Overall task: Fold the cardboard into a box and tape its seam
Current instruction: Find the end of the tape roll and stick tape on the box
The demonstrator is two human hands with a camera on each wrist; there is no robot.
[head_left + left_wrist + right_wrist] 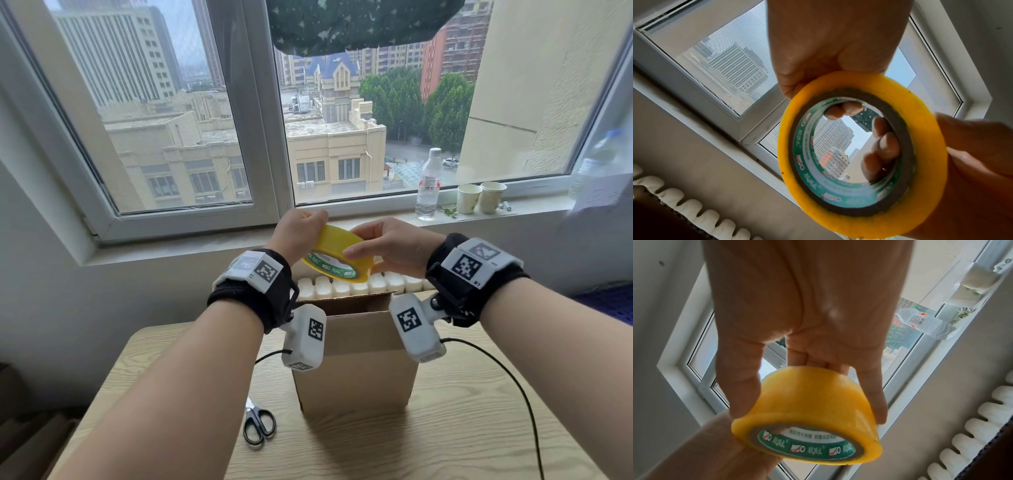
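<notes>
In the head view, both hands are holding a yellow tape roll (337, 255) up in the air, above the far edge of the cardboard box (356, 359). The left hand (298, 233) is gripping the roll's far-left rim with curled fingers, and the right hand (387, 246) is clasping its right side, thumb lying across the near face. The box is standing upright on the wooden table (462, 428), its top flaps open. Black scissors (258, 426) are lying near the box's left corner. 1 bottle (428, 185) and 2 paper cups (481, 198) are sitting on the far windowsill.

In the left wrist view, the left hand (830, 48) is pinching the roll (861, 152) at its top, with fingertips (844, 110) showing through the core.

In the right wrist view, the right hand (803, 313) is spanning the roll (809, 415), fingers pressing along both sides.
</notes>
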